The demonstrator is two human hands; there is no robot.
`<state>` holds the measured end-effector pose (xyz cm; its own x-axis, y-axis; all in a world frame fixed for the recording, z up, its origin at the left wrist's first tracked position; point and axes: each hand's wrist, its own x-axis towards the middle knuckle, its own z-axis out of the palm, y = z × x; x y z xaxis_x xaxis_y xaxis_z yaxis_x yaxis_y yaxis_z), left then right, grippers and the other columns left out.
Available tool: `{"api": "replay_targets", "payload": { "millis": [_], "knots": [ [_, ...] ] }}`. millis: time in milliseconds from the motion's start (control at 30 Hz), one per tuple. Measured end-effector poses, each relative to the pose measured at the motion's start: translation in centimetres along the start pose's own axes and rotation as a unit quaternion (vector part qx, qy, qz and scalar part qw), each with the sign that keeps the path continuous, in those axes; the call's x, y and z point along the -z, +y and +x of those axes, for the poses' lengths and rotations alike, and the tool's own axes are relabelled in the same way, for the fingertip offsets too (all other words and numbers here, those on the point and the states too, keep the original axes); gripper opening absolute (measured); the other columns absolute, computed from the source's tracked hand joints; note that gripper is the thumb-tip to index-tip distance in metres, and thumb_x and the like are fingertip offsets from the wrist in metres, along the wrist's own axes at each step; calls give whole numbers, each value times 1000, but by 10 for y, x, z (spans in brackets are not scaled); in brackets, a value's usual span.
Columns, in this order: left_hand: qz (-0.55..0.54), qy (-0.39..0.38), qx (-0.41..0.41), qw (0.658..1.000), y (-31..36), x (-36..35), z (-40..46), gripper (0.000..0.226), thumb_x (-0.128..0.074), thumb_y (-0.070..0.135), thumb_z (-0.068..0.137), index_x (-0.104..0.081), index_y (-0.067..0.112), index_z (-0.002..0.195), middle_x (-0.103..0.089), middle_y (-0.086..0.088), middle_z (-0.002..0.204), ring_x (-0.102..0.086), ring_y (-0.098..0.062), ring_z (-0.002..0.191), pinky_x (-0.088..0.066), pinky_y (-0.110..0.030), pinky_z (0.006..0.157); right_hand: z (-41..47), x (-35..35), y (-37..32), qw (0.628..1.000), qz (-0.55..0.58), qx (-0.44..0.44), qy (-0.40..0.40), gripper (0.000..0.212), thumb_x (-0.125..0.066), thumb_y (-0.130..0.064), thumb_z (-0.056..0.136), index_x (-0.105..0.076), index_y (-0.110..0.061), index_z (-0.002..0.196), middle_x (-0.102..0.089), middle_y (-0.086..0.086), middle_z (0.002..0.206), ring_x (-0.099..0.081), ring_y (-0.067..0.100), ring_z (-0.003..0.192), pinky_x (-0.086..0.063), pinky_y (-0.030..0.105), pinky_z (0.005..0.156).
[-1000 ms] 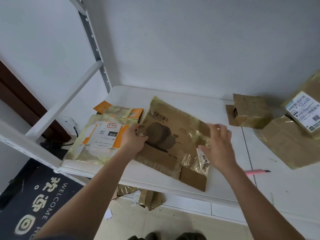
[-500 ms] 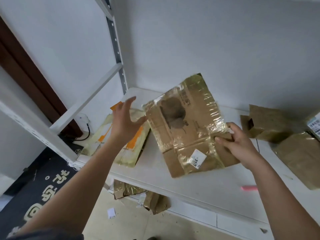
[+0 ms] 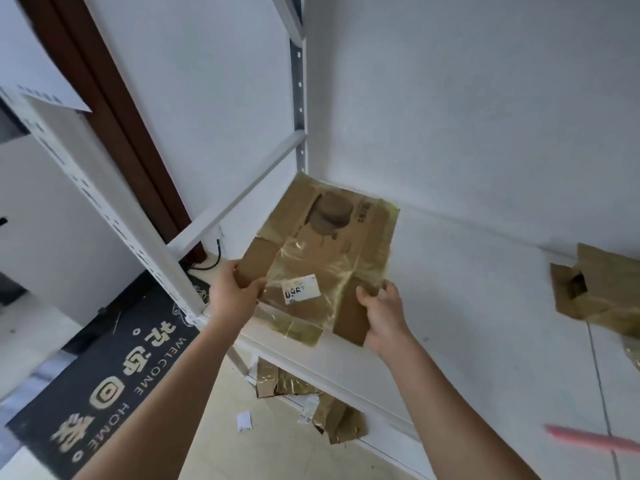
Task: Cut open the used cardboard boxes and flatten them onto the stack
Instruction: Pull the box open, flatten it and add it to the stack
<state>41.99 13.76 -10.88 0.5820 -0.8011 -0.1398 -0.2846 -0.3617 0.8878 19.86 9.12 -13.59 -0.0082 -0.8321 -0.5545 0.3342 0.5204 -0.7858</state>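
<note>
You hold the flattened box [image 3: 329, 258] by its near flaps, one in each hand, so the sheet stays level as it goes down in the back left corner of the bench [image 3: 467, 306]. Your left hand [image 3: 235, 296] pinches the left flap, thumb on top and fingers curled under its edge; your right hand [image 3: 384, 310] grips the right flap the same way. The sheet is slick with glossy tape, with a white label [image 3: 300, 289] near your hands, so a pinch at both flaps likely stops it sliding.

Its far edge lies close to the wall and the shelf post [image 3: 298, 98]; the left edge runs along the bench end, and the near flaps overhang the front lip. A taped edge of another sheet [image 3: 294, 329] peeks out beneath. To the right the bench is open until a folded-up box [image 3: 595, 285] well apart, and a pink cutter [image 3: 588, 441] near the front edge. Cardboard scraps [image 3: 311, 400] lie on the floor below.
</note>
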Motion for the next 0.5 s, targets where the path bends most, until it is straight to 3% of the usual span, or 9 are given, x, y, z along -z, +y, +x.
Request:
{"api": "replay_targets", "payload": {
  "millis": [100,200,300,400,433,500],
  "knots": [
    [80,24,4,996,-21,9,18,37,-70,8,87,-56,11,121,-57,6,89,-60,-18,84,-46,-27,69,5,-17,27,991,-134,19,-1,36,-67,-8,92,-50,-15,123,-66,8,117,-66,24,102,-55,43,92],
    [145,9,18,989,-37,8,28,51,-66,4,88,-47,9,136,-55,-11,114,-51,-22,93,-45,-35,81,5,-22,44,955,-295,23,27,45,-73,-22,89,-49,-8,124,-61,8,119,-61,22,99,-51,31,80],
    [290,4,8,957,-50,1,27,68,-66,8,88,-34,24,146,-32,-18,139,-47,-35,115,-39,-47,99,4,-23,53,907,-415,59,37,65,-75,-27,87,-39,-4,136,-50,15,135,-56,29,118,-51,32,92],
    [406,-3,-174,897,-53,-11,26,90,-62,-6,77,-31,41,147,-24,-5,153,-24,-31,139,-21,-51,115,1,-19,51,815,-553,166,46,106,-78,-35,82,-5,-16,156,-23,15,149,-42,30,131,-48,29,87],
    [419,-44,-218,881,-52,-16,27,96,-61,-8,76,-27,45,148,-20,1,157,-18,-28,143,-16,-49,117,3,-17,48,771,-596,219,42,109,-78,-37,81,-1,-24,156,-18,12,151,-35,30,133,-49,31,88],
    [426,-151,-227,862,-52,-25,31,96,-63,-2,79,-20,47,150,-10,9,161,-5,-26,149,-8,-49,118,11,-18,41,688,-660,302,-3,105,-77,-36,82,-4,-35,156,-8,4,161,-20,30,143,-42,39,107]
  ]
}}
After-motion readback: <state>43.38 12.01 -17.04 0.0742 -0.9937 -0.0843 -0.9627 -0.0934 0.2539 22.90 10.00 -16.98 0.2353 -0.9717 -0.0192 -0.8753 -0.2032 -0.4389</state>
